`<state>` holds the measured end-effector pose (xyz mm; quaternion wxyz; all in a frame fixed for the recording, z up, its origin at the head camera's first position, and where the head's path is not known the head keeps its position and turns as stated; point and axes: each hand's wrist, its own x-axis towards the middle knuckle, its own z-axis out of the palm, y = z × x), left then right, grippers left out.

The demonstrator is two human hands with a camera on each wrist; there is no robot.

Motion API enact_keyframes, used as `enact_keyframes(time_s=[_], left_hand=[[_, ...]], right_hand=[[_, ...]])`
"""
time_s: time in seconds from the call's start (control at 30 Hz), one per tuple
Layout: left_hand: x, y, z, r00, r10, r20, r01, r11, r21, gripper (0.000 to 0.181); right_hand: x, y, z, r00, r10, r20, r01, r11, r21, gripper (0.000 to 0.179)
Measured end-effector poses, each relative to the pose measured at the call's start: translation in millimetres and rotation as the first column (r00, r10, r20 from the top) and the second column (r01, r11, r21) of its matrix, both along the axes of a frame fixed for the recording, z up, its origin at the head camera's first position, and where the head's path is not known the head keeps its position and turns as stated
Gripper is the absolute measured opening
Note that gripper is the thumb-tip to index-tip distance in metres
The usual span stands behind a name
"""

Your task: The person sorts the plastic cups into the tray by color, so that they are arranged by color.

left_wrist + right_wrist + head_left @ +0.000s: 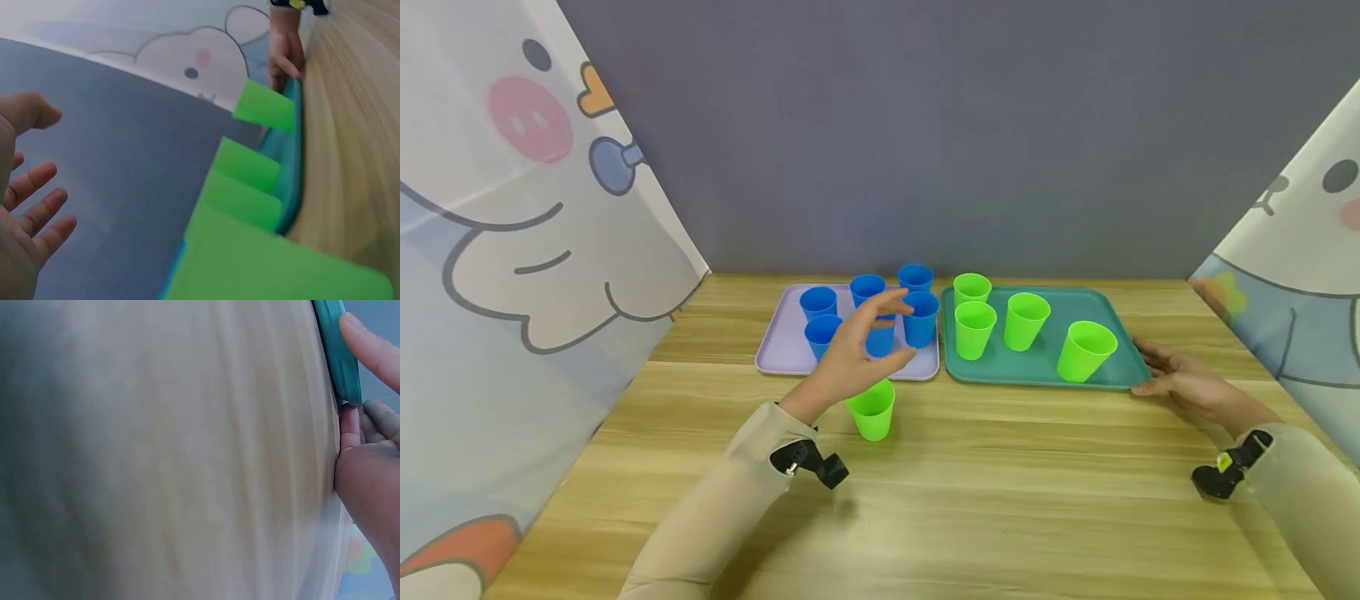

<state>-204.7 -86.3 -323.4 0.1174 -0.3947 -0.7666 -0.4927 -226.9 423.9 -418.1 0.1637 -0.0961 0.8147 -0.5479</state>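
My left hand (853, 350) is raised in front of the lilac tray (775, 360), its thumb and fingers apart with nothing between them. Several blue cups (921, 321) stand on that tray, some partly hidden behind the hand. Just below the hand, a lime-green cup (874, 421) stands on the table, partly covered by it. At the far side, my right hand (1195, 386) holds the front right corner of the teal tray (1022, 377). In the right wrist view, the thumb lies against the rim and the fingers curl at its edge. Several lime-green cups (1084, 354) stand on the teal tray.
The two trays lie side by side on the wooden table (1000, 500), close to a grey panel (925, 150) at the back. Printed cartoon cloths (535, 217) hang at the left and right. Each wrist carries a black strap with a small camera.
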Motion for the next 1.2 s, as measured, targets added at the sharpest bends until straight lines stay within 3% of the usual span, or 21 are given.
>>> enact_keyframes(time_s=[0.1,0.33,0.63,0.87,1.2], left_hand=[[0.2,-14.8,-9.4,1.000,0.012,0.027,-0.011,0.999,-0.043,0.071],[9.1,-40.9,-29.9,0.987,0.018,0.161,-0.003,0.995,-0.098,0.077],[21.4,-62.4,-55.8,0.976,0.045,0.214,-0.024,0.995,-0.101,0.082],[22.8,-64.9,-64.3,0.947,0.058,0.316,-0.037,0.997,-0.072,0.073],[22.2,-62.5,-71.5,0.930,0.067,0.361,-0.031,0.994,-0.106,0.069]], right_hand=[[0.4,1.7,-0.8,1.000,-0.003,-0.004,0.003,1.000,-0.002,0.098],[2.5,1.6,-2.4,1.000,-0.019,0.002,0.019,1.000,0.010,0.099],[1.8,1.1,3.9,1.000,-0.012,-0.003,0.012,0.999,0.030,0.100],[-0.5,1.5,8.2,1.000,-0.023,-0.009,0.024,0.999,0.034,0.099],[0.8,1.8,5.9,0.999,-0.036,-0.010,0.036,0.999,0.027,0.097]])
